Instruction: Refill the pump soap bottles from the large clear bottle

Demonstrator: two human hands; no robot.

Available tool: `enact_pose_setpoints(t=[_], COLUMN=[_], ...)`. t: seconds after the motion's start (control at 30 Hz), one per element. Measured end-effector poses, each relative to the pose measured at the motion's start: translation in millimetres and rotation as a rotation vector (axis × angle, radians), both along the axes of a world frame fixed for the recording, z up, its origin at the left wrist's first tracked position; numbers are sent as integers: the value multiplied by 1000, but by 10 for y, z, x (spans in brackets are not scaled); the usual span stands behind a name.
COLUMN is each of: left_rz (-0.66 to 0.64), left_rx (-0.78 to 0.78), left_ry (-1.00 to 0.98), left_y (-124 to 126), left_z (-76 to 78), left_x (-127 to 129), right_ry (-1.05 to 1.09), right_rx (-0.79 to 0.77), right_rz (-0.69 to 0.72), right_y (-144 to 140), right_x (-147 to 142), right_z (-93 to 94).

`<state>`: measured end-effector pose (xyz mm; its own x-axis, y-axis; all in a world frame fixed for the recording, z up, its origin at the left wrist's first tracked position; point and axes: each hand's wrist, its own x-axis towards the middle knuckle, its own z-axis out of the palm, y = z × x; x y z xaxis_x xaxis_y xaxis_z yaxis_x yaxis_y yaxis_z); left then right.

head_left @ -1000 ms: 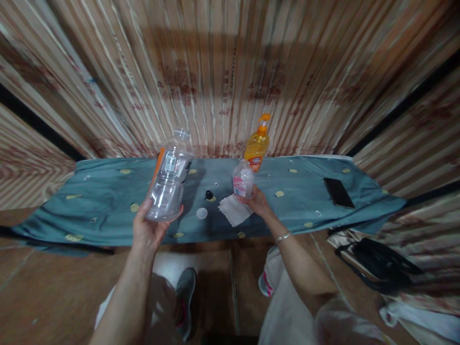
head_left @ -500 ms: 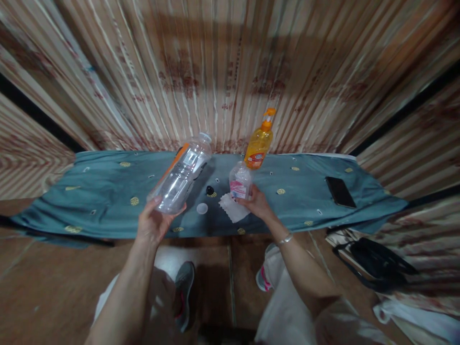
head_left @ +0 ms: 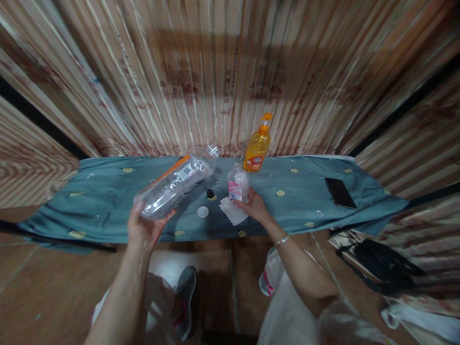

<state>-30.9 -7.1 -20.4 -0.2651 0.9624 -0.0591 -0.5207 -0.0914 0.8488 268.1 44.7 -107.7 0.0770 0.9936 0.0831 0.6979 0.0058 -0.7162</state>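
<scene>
My left hand (head_left: 143, 229) grips the base of a large clear plastic bottle (head_left: 178, 183) with an orange label. The bottle is tipped far over, its open mouth pointing right toward a small clear bottle (head_left: 237, 182) with a pink label. My right hand (head_left: 252, 206) holds that small bottle upright on the teal cloth (head_left: 305, 201). The two bottle mouths are close but apart. A white cap (head_left: 203, 212), a small black cap (head_left: 209, 193) and a white folded tissue (head_left: 233, 210) lie on the cloth between my hands.
An orange pump bottle (head_left: 257, 145) stands at the back against the striped curtain. A black phone (head_left: 339, 192) lies on the cloth to the right. A black bag (head_left: 384, 265) sits on the floor at lower right. My feet show below the cloth's edge.
My left hand has tilted the large bottle from nearly upright to almost level, its mouth swinging right and down toward the small bottle. The right hand has kept the small bottle in place.
</scene>
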Motion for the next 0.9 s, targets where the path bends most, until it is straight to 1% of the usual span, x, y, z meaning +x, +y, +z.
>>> enact_pose_setpoints(t=[0.17,0.27,0.43,0.6,0.9], left_rz=[-11,-7,0,50,113], left_rx=[12,-14,-3,33,105], left_ry=[-55,-78,-53,-26,-104], left_y=[36,64,97,148,263], left_z=[-30,-57,-58,-58,-52], left_x=[-15,-16,24,68,142], right_ry=[-19,-30,-41,-59,-90], right_rx=[4,5,10,18,47], right_rz=[4,10,25,20,52], right_y=[-20,-35,-62,-79,-97], right_x=[-3,-6,-20,-32,-45], right_z=[15,28,49,78,85])
